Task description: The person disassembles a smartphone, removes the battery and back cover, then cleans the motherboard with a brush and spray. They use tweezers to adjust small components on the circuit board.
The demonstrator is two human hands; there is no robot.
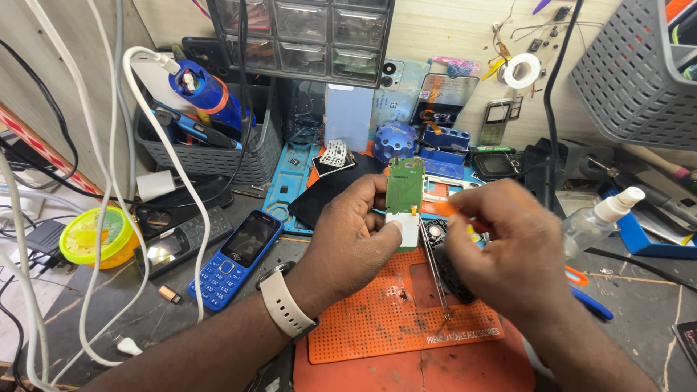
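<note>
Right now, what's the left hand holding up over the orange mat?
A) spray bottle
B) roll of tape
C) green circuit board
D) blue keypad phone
C: the left hand pinches a green circuit board upright above the orange mat, while the blue keypad phone lies untouched on the bench to its left.

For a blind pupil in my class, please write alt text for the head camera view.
Over an orange perforated mat, the left hand holds a green circuit board upright while the right hand holds an orange tool to it. A blue keypad phone lies to the left on the cluttered workbench.
</note>
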